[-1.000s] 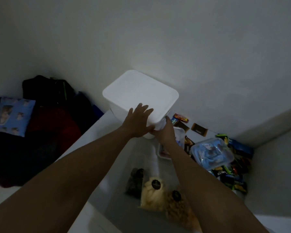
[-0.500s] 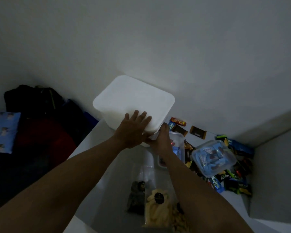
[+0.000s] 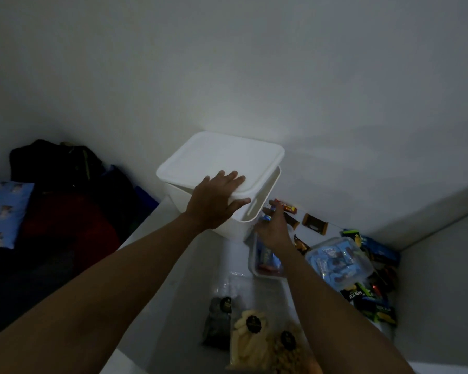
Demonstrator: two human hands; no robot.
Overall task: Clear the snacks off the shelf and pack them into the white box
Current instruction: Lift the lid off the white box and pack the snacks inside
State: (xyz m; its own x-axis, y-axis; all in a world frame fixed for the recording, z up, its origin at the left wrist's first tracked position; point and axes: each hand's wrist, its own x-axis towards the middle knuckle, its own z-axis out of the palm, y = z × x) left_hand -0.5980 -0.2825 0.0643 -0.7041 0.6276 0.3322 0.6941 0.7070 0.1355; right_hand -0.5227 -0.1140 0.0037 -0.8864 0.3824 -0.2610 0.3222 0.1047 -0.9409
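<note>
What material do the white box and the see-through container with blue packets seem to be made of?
White box: likely moulded plastic, matte and opaque, with rounded corners, a thin wall and a cut-out handle slot.
See-through container: probably clear, glossy plastic; the blue packets show through its lid and it catches highlights.

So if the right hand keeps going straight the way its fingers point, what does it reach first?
Probably the red-orange snack bar lying by the wall just past the right hand; the fingertips already look close to it. The white box sits just left of that line. Depth is hard to judge in this dim view.
</note>
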